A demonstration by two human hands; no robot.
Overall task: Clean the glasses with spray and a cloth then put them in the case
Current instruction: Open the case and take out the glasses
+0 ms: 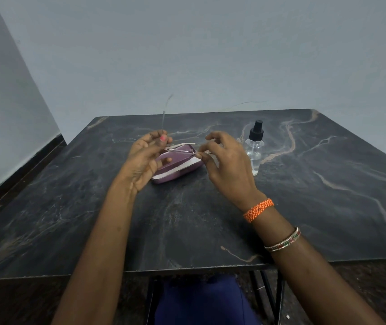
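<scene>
Both hands, left (146,158) and right (228,160), pinch thin metal-framed glasses (179,148) between their fingers, just above the open purple case (176,168) on the dark marbled counter (210,219); clear spray bottle (254,147) stands beside the right fingers.

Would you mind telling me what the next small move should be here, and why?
Probably lower the glasses into the open purple case. Both the left hand and right hand hold the frame just above it, and the spray bottle stands untouched aside. No cloth is visible, so I cannot confirm cleaning.
</scene>
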